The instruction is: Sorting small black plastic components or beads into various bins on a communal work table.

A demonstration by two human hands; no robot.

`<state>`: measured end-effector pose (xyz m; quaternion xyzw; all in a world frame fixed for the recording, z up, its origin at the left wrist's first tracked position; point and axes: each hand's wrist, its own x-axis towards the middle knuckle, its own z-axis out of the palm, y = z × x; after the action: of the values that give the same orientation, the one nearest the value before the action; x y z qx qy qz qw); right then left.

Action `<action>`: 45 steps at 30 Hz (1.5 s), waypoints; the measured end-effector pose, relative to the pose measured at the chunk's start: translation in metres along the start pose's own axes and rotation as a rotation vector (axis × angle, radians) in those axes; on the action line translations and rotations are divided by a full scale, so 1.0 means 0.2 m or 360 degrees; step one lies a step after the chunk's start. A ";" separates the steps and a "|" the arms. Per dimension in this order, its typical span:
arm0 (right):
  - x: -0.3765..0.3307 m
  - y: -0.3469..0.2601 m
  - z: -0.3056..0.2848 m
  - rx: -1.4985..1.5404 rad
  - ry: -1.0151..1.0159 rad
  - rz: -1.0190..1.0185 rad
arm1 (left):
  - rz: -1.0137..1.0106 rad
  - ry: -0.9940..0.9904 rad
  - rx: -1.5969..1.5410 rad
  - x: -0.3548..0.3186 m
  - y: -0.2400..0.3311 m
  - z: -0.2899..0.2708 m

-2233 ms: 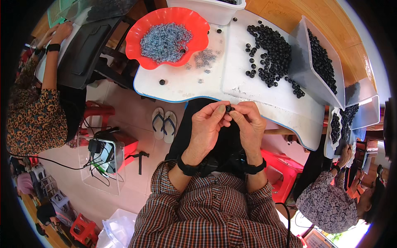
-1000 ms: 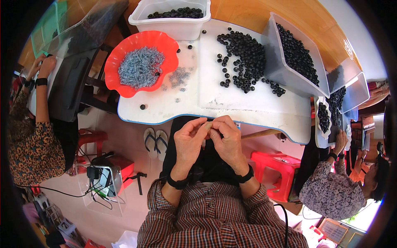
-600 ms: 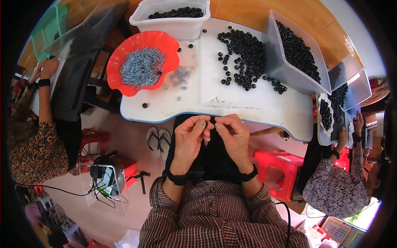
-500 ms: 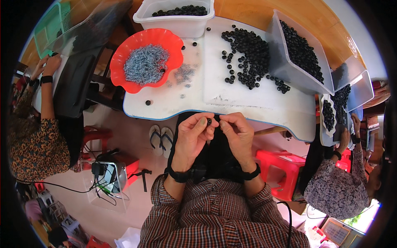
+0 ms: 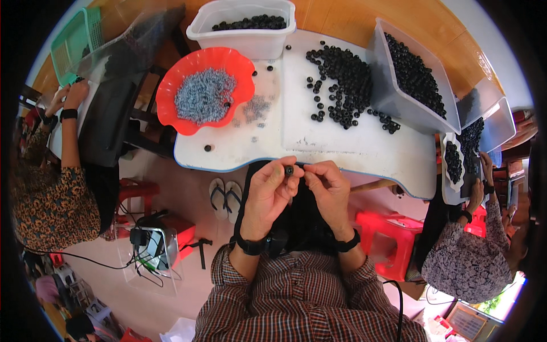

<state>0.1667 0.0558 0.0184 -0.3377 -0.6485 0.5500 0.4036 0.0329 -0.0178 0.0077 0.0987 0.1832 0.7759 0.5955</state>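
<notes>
My left hand (image 5: 266,191) pinches a small round black part (image 5: 289,170) between thumb and fingers, and a hole shows in its face. Close to its right, my right hand (image 5: 330,191) has thumb and forefinger pressed together; whatever lies between them is too small to make out. Both hands are over my lap, just off the near edge of the white table (image 5: 228,157). Many similar black parts (image 5: 345,80) lie in a loose heap on the tabletop. To the left, a red scalloped bowl (image 5: 245,80) holds a mound of tiny silvery wire-like pieces (image 5: 205,94).
A white tub (image 5: 239,43) and a grey bin (image 5: 382,77), both with black parts, stand at the back and right. Co-workers sit at the left (image 5: 51,205) and right (image 5: 467,262). Red stools (image 5: 393,233) and sandals (image 5: 225,196) are on the floor.
The black part in my left hand has turned, so its hole faces up more. My hands stay close together; the whole view has shifted slightly.
</notes>
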 end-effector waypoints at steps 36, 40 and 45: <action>0.14 0.14 -0.29 -0.0964 0.0501 -0.0473 | 0.0431 0.0324 0.0490 1.23 0.57 0.31; 0.14 0.13 -0.32 -0.0948 0.0483 -0.0457 | 0.0256 0.0142 0.0769 0.99 0.34 0.30; 0.19 0.13 -0.32 -0.0839 0.0497 -0.0412 | 0.0208 0.0350 0.0975 0.62 0.04 0.24</action>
<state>0.2072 0.1224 0.0026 -0.4255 -0.7364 0.2488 0.4634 0.0112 0.1074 0.0472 0.2004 0.4644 0.7274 0.4638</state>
